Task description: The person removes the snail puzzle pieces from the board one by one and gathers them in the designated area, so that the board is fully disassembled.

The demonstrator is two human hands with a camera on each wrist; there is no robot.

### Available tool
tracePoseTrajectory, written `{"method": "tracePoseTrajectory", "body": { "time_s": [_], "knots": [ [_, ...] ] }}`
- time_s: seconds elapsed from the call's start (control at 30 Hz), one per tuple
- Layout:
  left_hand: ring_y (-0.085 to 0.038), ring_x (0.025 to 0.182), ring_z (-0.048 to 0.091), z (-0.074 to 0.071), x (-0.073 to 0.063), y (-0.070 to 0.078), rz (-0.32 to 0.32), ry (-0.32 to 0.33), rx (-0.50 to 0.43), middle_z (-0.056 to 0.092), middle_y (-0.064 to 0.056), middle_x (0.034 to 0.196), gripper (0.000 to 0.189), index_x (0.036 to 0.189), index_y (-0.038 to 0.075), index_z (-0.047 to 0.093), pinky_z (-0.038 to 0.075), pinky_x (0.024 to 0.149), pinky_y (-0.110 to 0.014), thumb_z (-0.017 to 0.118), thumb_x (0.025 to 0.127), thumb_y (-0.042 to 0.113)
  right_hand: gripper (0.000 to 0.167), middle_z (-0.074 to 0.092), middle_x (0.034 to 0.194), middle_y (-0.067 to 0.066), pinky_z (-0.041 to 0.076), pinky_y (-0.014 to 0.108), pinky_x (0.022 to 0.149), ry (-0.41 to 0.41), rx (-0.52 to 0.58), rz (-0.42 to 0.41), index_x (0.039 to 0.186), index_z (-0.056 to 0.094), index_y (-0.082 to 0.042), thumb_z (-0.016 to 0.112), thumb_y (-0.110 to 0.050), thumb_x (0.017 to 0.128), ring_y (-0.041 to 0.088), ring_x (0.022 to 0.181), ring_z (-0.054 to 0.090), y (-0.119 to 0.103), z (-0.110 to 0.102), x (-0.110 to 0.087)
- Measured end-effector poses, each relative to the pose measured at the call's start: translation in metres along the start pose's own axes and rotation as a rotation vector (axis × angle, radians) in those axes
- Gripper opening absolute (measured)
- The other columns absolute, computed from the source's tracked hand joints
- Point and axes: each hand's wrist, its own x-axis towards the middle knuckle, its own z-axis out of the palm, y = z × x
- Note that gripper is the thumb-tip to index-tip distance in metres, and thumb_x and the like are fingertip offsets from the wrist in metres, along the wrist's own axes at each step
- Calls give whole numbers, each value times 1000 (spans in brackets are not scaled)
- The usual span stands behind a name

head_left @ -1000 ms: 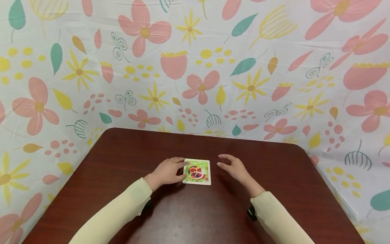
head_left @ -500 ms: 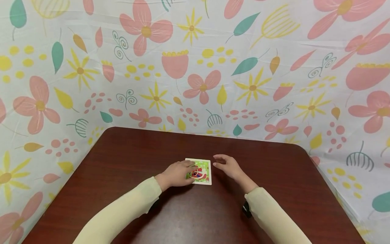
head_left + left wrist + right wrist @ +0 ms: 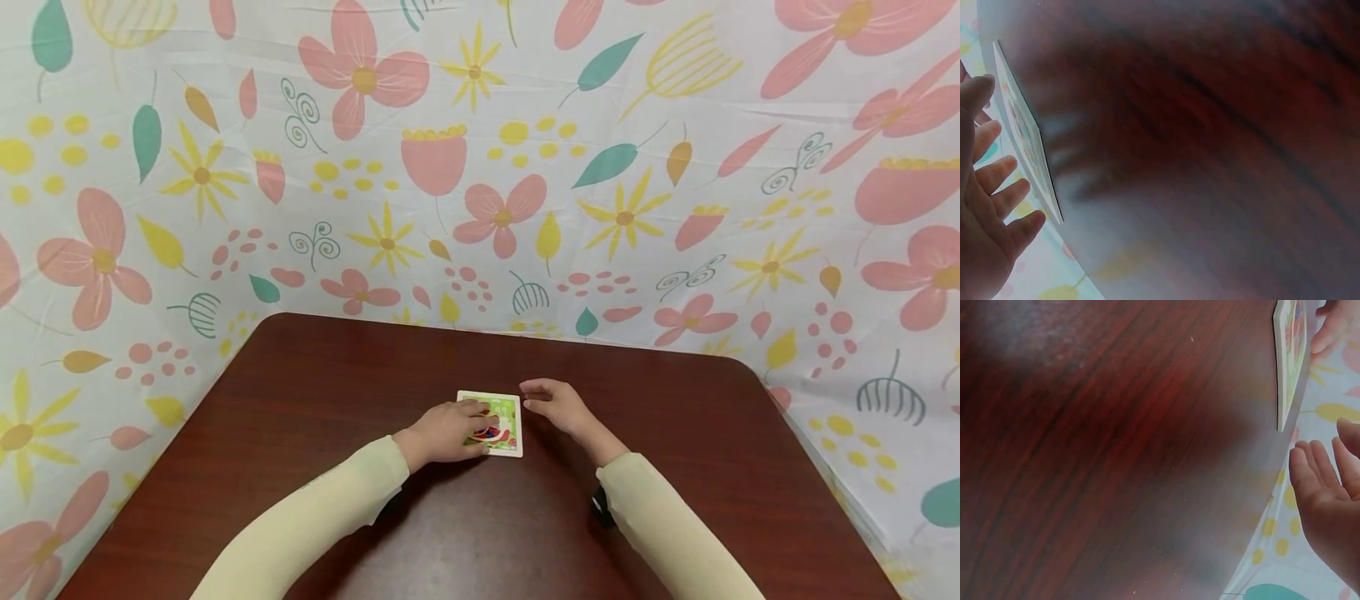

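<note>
A small square picture board point(image 3: 511, 423) with a white border lies flat near the middle of the table. Its picture is green, with a red and blue snail-like shape. Over its left part is my left hand point(image 3: 447, 432), fingers spread and hiding much of the picture. In the left wrist view those fingers point(image 3: 1010, 199) appear extended beside the thin board point(image 3: 1024, 134). My right hand point(image 3: 561, 406) stays just off the board's upper right corner, fingers relaxed and holding nothing. The right wrist view shows a gap between the right hand point(image 3: 1325, 494) and the board's edge point(image 3: 1281, 394).
The dark reddish-brown tabletop point(image 3: 337, 367) has rounded far corners. Behind it and along both sides hangs a white cloth point(image 3: 480, 108) printed with flowers and leaves. A dark band point(image 3: 602, 507) shows at the right sleeve's cuff.
My left hand has moved right, from the board's left edge to over its picture. My right hand has come slightly left, closer to the board. The board has barely shifted in view.
</note>
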Motion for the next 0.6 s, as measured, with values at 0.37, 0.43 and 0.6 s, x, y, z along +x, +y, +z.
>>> {"method": "tracePoseTrajectory", "body": {
  "time_s": [0.37, 0.43, 0.6],
  "knots": [
    [-24, 147, 48, 6, -1, -3, -19, -35, -2, 52, -5, 157, 53, 148, 24, 56, 46, 116, -42, 63, 100, 44, 33, 66, 133, 26, 57, 46, 100, -48, 11, 29, 133, 64, 4, 60, -8, 102, 39, 123, 65, 4, 8, 8],
    [-23, 148, 48, 7, -1, -3, -21, -37, -2, 51, -5, 158, 53, 149, 24, 56, 46, 117, -41, 63, 101, 44, 33, 67, 131, 25, 57, 45, 99, -48, 3, 30, 132, 65, 3, 61, -8, 102, 38, 122, 66, 5, 8, 9],
    [-25, 148, 48, 5, -1, -1, -14, -36, 14, 51, -6, 158, 52, 148, 24, 57, 46, 116, -39, 63, 100, 44, 31, 69, 129, 24, 58, 44, 96, -48, -49, 33, 130, 67, 3, 61, -7, 102, 36, 119, 67, 5, 9, 12]
  ]
}}
